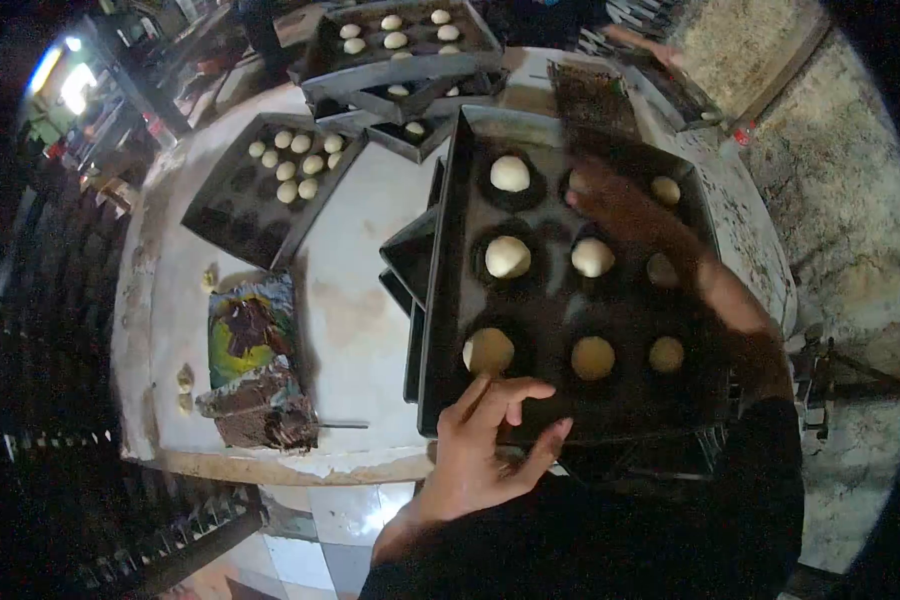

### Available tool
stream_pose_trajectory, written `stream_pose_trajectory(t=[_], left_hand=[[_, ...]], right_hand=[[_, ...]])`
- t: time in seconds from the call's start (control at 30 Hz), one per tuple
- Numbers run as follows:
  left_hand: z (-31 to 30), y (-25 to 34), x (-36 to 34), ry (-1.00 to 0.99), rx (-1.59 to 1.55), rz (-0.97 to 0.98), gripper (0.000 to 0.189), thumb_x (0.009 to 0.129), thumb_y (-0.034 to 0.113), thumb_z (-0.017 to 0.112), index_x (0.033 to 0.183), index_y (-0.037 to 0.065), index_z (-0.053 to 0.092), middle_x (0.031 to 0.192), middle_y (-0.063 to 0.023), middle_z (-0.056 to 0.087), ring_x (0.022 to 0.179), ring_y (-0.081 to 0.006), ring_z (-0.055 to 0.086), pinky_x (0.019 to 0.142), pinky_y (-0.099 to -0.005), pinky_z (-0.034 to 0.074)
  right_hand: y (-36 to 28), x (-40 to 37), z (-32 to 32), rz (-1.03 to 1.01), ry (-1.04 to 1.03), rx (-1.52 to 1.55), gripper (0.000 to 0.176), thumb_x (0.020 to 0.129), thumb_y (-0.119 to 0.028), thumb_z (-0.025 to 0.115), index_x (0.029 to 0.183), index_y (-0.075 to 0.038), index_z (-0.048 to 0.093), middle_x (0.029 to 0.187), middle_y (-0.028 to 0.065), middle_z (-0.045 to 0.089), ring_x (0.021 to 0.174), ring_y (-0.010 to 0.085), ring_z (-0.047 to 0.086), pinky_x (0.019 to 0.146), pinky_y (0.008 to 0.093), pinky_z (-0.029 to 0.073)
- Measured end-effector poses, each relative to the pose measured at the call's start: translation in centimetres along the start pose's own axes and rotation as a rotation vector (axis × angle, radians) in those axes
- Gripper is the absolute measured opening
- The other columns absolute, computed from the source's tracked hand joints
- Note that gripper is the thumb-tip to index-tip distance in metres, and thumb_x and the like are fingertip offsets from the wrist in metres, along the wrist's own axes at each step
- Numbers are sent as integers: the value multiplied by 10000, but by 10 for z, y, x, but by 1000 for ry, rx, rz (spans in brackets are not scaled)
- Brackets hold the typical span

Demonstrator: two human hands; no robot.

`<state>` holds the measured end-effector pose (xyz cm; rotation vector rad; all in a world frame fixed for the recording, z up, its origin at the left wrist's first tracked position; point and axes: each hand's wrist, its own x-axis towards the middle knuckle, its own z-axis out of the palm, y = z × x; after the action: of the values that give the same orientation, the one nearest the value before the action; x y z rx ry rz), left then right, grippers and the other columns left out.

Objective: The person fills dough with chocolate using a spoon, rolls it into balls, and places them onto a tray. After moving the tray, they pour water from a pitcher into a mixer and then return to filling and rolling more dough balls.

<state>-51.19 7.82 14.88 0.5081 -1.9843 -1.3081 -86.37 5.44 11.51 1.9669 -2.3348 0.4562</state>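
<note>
A dark baking tray [550,300] stands in front of me, holding several pale dough balls in rows. My left hand [490,450] is at its near left edge, empty, fingers bent and thumb apart. Its fingertips are just below the nearest left dough ball [488,352]. My right hand [635,210] reaches in over the tray's right side, stretched out and blurred by motion. Its fingers partly cover a dough ball [578,181] in the far row. Between the hands lie a middle dough ball [593,257] and a flatter near one [593,358].
More trays are stacked under this one. To the left, another tray [230,215] holds several dough balls on the pale table [345,300]. A torn, smeared wrapper with a dark block [255,360] lies nearer me. Stacked trays [400,65] with dough stand at the back.
</note>
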Motion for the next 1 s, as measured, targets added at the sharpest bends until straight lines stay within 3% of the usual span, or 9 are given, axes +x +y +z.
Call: stream_pose_trajectory(t=[0.2,0.33,0.4,0.57,0.6,0.67,0.87,0.9,1.0], left_hand=[[24,-7,-4,-45,175,110,321,698,83,785,973,88,620,823,-84,631,678,-237,642,591,-353,537],[30,-7,-8,-38,234,174,244,729,55,740,941,78,620,860,-69,645,647,-223,628,571,-340,532],[28,-9,-11,24,194,246,218,734,48,728,922,72,622,857,-63,647,599,-212,597,543,-328,517],[-13,12,-45,41,-71,91,426,810,158,717,1185,-2,591,927,-102,534,813,-176,532,676,-287,452],[-19,7,-54,47,-212,106,498,830,169,699,1269,-14,553,971,-97,529,898,-178,528,739,-276,447],[-33,19,-81,71,-536,91,532,855,174,677,1320,-28,513,1029,-89,535,956,-176,520,810,-267,432],[-97,43,-213,519,141,214,387,901,120,619,1240,-63,582,1013,-137,573,920,-208,550,829,-276,432],[-104,39,-239,537,248,217,517,913,232,607,1315,-75,501,1079,-189,550,955,-255,543,849,-305,435],[-133,46,-280,721,-38,223,701,907,370,588,1397,-86,378,1218,-250,489,1060,-311,515,881,-361,435]], right_hand=[[69,-16,-46,314,-183,-487,550,888,-250,611,1332,24,437,1161,236,575,1087,377,573,932,459,467],[64,-19,-44,440,-79,-580,568,815,-184,660,1305,19,456,1065,204,632,1011,338,622,849,414,517],[52,-35,-55,367,31,-282,558,809,-187,677,1286,25,481,1060,171,643,1004,295,633,852,395,520],[-151,-101,-124,125,-152,929,365,748,-137,748,1072,9,664,1140,121,630,1046,179,604,888,349,505],[-184,-120,-116,-231,-19,966,359,753,-122,751,1077,3,659,1155,133,623,1066,219,612,905,356,502],[-247,-150,-115,-513,-26,556,418,751,-144,768,1132,-31,640,1159,148,613,1061,274,619,922,361,495],[-399,-205,-53,-371,28,704,421,823,-113,681,1231,-65,589,1071,179,640,1000,290,645,838,359,522],[-422,-216,-38,-342,64,881,345,848,-121,642,1177,-27,599,977,179,660,879,304,678,770,348,533],[-502,-247,8,-268,286,1108,289,831,-125,651,1091,-5,611,896,156,673,770,320,684,678,362,529]])
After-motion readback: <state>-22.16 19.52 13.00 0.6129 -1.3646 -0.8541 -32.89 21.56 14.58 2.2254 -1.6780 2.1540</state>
